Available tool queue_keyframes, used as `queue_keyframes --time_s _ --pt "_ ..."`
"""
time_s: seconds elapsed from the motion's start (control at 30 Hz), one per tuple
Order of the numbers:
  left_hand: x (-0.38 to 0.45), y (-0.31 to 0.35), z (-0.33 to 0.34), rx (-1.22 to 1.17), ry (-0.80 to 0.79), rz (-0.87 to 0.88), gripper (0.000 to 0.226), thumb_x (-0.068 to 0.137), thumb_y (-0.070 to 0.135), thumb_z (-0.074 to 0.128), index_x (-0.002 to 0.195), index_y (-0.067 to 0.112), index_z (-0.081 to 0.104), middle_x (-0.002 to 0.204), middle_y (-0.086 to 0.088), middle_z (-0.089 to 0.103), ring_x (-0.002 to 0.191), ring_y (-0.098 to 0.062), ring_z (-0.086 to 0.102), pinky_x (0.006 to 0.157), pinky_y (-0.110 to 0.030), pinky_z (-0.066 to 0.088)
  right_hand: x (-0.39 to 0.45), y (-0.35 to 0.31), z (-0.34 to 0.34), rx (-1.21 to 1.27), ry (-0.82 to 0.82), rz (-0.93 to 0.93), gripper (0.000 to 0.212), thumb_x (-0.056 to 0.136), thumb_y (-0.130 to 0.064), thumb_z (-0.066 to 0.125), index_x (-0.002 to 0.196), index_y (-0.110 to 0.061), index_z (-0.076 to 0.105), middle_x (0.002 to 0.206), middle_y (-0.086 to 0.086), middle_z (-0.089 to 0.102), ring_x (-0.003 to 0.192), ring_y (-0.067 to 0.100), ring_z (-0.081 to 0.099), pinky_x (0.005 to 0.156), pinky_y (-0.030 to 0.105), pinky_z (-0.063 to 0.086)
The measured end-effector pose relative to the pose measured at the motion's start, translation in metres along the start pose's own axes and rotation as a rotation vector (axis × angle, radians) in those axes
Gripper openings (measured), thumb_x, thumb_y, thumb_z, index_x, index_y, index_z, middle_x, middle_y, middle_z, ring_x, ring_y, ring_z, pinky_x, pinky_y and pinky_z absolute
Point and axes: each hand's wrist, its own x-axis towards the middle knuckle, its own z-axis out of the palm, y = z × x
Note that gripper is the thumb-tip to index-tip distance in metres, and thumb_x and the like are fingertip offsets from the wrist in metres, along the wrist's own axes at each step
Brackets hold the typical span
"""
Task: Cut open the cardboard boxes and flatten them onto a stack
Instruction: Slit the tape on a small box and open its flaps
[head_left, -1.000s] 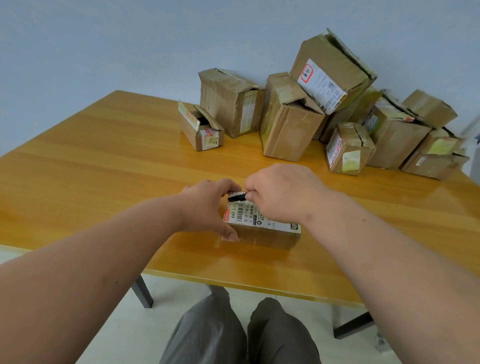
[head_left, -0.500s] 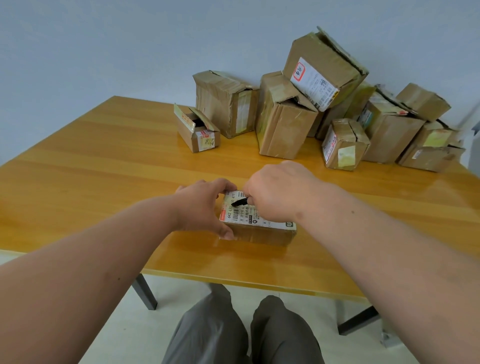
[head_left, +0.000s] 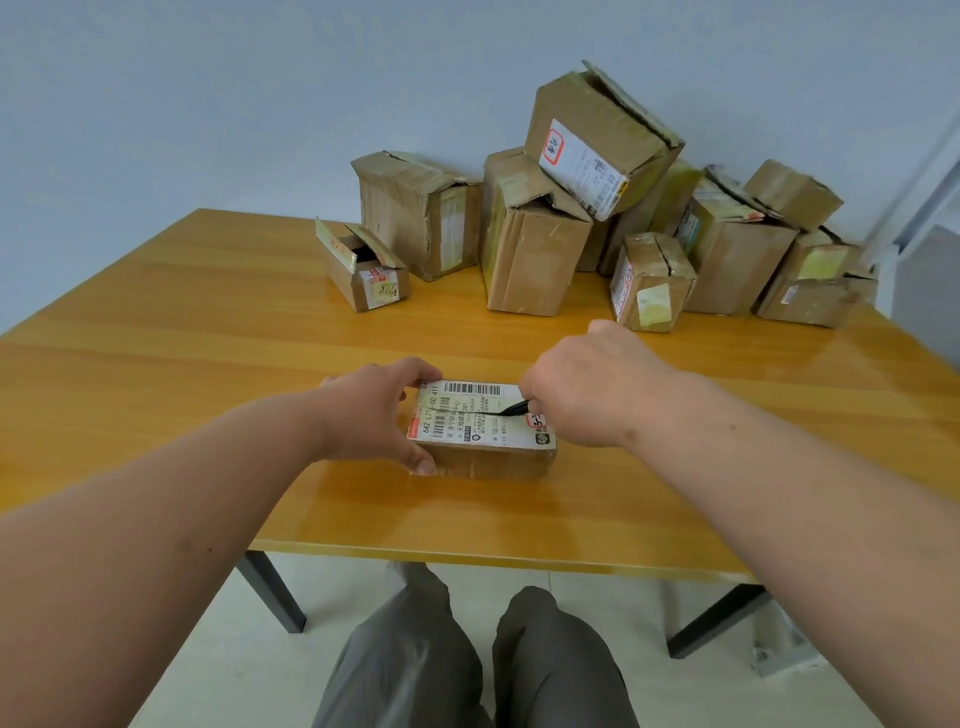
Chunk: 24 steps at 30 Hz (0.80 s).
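Near the front edge of a glossy orange wooden table (head_left: 156, 332), a small flat cardboard box (head_left: 485, 457), lying lid-up with a white shipping label (head_left: 478, 415) covering most of its top; across that label, from its left part to the right, a dark slit along the lid seam. At the box's left end, the left hand (head_left: 374, 415), fingers curled over the far top edge and thumb pressed on the near left corner, gripping the box against the tabletop. At the right end, the right hand (head_left: 587, 384), closed in a fist around a black-tipped cutter (head_left: 514, 409), only the dark point visible, poking out leftward from the fist and touching the label at the right end of the slit; handle hidden inside the hand. Along the far side of the table, well apart from the held box, a pile of brown cardboard boxes (head_left: 535, 249): at far left a small low one (head_left: 363, 270) with its flaps open; beside it a taller crumpled one (head_left: 421, 213); toward the middle an upright one with a tilted labelled box (head_left: 597, 140) resting on top; further right several more stacked and leaning together against a pale blue wall (head_left: 208, 93). Below the near table edge, grey trouser legs (head_left: 467, 660) and a light floor.
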Motion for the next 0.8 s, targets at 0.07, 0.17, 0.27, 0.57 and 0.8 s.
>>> queue_keyframes --time_s 0.07,0.17,0.27,0.57,0.8 --pt "0.000 0.001 -0.001 0.020 -0.002 -0.003 0.103 0.060 0.047 0.089 0.143 0.042 0.029 0.125 0.018 0.045 0.128 -0.016 0.043 0.112 -0.049 0.031 -0.002 0.004 0.001 -0.017 0.007 0.007 0.027 0.098 -0.017 0.045 0.074 -0.025 0.054 0.075 -0.008 0.056 0.067 0.012 0.048 0.077 0.036 0.032" --pt "0.001 0.001 -0.001 0.029 -0.004 -0.005 0.103 0.060 0.048 0.089 0.143 0.042 0.029 0.118 0.020 0.041 0.127 -0.016 0.043 0.112 -0.050 0.031 -0.009 0.014 0.004 -0.027 -0.002 0.027 0.024 0.098 -0.015 0.046 0.083 -0.026 0.060 0.076 -0.009 0.058 0.071 0.013 0.053 0.081 0.038 0.037" --pt "0.003 0.001 0.000 0.035 -0.009 -0.003 0.102 0.059 0.049 0.089 0.142 0.043 0.029 0.120 0.020 0.042 0.127 -0.016 0.043 0.112 -0.050 0.031 -0.017 0.024 0.003 -0.032 -0.034 0.044 0.021 0.101 -0.027 0.045 0.083 -0.028 0.056 0.075 -0.011 0.055 0.069 0.010 0.049 0.078 0.036 0.037" --pt "0.003 0.016 -0.005 0.296 -0.018 0.036 0.104 0.067 0.055 0.082 0.149 0.033 0.023 0.149 0.011 0.033 0.136 -0.017 0.033 0.113 -0.049 0.029 -0.053 0.055 0.032 0.497 -0.133 0.464 0.022 0.103 -0.029 0.042 0.092 -0.023 0.060 0.083 -0.001 0.060 0.067 0.010 0.048 0.054 0.028 0.036" --pt "-0.007 0.027 -0.001 0.395 -0.010 0.082 0.097 0.081 0.073 0.054 0.157 0.031 0.011 0.156 0.006 0.020 0.142 -0.019 0.020 0.115 -0.041 0.031 -0.022 0.000 0.041 1.276 0.050 0.578 0.032 0.094 -0.033 0.050 0.101 -0.003 0.060 0.096 0.014 0.068 0.057 0.015 0.043 0.055 0.032 0.034"
